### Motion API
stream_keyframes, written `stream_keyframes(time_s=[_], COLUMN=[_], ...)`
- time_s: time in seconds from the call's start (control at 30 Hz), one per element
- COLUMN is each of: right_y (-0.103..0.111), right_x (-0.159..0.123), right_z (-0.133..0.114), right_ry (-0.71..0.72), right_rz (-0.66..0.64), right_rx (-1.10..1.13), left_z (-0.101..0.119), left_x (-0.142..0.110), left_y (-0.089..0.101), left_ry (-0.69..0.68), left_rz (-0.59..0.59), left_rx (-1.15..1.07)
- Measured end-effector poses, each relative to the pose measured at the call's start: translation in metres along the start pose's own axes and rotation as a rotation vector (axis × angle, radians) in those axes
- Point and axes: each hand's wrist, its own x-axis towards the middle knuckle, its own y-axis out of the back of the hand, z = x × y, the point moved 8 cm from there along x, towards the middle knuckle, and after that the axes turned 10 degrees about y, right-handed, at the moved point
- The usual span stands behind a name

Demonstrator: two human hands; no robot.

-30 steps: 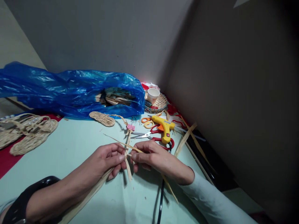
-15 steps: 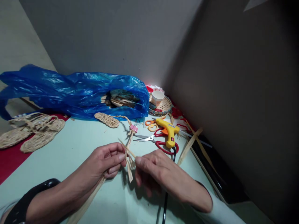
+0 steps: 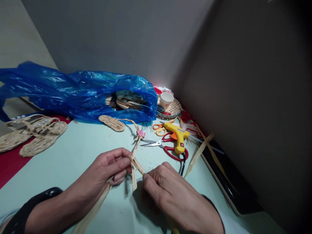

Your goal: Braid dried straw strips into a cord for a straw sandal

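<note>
My left hand (image 3: 114, 167) pinches a thin braid of dried plant fibre (image 3: 136, 148) between thumb and forefinger. My right hand (image 3: 165, 191) is closed on a fibre strip (image 3: 138, 166) that runs taut from the left fingertips. Another short strip end (image 3: 134, 182) dangles between the hands, and a long, wide strip (image 3: 95, 208) trails from under my left palm toward me. Above the hands, a pink binder clip (image 3: 140, 133) grips the upper braid. From there the braid leads to a small woven oval sole (image 3: 112, 123) lying on the table. My right fingertips are partly hidden.
Red-handled scissors (image 3: 168, 148) and a yellow glue gun (image 3: 180, 143) lie right of the braid. Behind are a blue plastic bag (image 3: 80, 94) of fibre and a paper cup (image 3: 166, 99). Woven sandals (image 3: 41, 139) sit left; a black tray (image 3: 229, 182) right.
My right hand has drawn down slightly and closed further. The strip that pointed up past my left fingertips now stretches from them to my right hand. My left hand keeps its pinch.
</note>
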Motion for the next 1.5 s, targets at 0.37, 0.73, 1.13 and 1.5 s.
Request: stream_keyframes(time_s=[0.37,0.73,1.13,1.5], right_y=[0.001,-0.009,0.001,-0.008], right_x=[0.002,0.002,0.009,0.009], right_z=[0.0,0.014,0.018,-0.01], right_ry=[0.035,-0.085,-0.002,-0.005], right_rz=[0.089,0.113,0.316,0.425], right_rx=[0.089,0.317,0.422,0.262], left_z=[0.0,0.0,0.002,0.005], left_x=[-0.003,-0.001,-0.001,-0.005], left_y=[0.0,0.002,0.0,-0.001], left_ry=[0.015,0.013,-0.022,-0.138], left_rz=[0.0,0.074,0.1,0.222], left_rx=[0.036,0.078,0.182,0.329])
